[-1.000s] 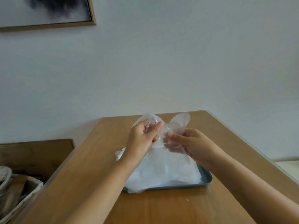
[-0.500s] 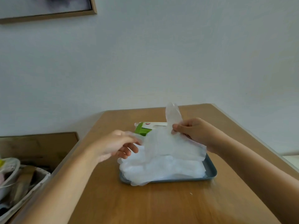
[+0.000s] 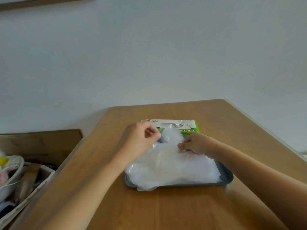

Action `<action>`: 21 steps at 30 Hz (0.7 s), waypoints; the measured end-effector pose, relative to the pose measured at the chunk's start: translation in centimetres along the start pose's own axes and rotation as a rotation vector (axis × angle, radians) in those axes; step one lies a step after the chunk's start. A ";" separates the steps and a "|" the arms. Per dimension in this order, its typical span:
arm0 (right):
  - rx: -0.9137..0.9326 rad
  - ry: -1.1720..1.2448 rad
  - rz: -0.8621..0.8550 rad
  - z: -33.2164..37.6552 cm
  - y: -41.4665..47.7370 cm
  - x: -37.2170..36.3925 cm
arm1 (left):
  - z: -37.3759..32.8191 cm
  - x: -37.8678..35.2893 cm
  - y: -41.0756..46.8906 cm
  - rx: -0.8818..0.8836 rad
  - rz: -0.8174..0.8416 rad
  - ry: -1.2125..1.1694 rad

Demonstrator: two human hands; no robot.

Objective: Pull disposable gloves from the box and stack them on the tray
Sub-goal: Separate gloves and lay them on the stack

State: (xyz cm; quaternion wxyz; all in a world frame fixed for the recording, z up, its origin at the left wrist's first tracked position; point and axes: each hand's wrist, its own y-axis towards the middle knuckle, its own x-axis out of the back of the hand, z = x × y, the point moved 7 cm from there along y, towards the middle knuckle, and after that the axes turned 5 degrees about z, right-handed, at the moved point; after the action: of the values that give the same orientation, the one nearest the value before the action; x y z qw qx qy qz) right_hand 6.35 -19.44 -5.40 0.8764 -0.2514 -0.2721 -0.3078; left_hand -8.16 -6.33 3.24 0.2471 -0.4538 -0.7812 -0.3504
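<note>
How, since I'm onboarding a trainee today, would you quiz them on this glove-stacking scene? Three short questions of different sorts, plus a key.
1. True or false: the glove box stands on the tray.
2. Where does the glove stack spill over the tray's rim? A near-left corner; B far-right corner; C nowhere.
3. Fill in: the left hand and right hand hold the top glove at the stack's ___ edge.
Key: 1 false, it sits on the table behind the tray; 2 A; 3 far.
</note>
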 end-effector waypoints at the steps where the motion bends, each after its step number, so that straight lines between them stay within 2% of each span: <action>1: 0.011 -0.035 -0.011 0.0 0.1 0.0 | -0.7 -1.6 -0.1 -0.073 0.076 0.031; 4: 0.057 -0.127 -0.011 0.2 0.2 0.1 | -3.3 -6.0 -1.0 -0.349 0.298 0.115; 6: 0.078 -0.183 0.013 0.5 0.3 0.1 | -4.3 -8.0 -1.8 -0.452 0.372 0.182; 10: 0.126 -0.257 0.053 1.2 0.3 0.1 | -3.5 -10.2 -2.4 -0.415 0.459 0.417; 12: 0.151 -0.354 0.016 1.7 0.5 0.3 | -2.9 -10.8 -2.6 -0.406 0.492 0.469; 16: 0.236 -0.627 -0.374 2.9 -1.1 2.5 | -2.4 -11.1 -2.5 -0.400 0.484 0.482; 18: 0.369 -0.625 -0.462 3.3 -3.0 2.2 | -2.4 -11.2 -2.5 -0.393 0.474 0.474; 21: 0.467 -0.592 -0.335 2.3 -5.5 -0.2 | -2.2 -11.1 -2.5 -0.372 0.460 0.452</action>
State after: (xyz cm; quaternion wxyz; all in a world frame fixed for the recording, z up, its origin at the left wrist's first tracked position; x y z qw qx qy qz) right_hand 1.76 -21.67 -2.38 0.7314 -0.0757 -0.6123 -0.2905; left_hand -5.02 -14.87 -4.01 0.3990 -0.5659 -0.5072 -0.5131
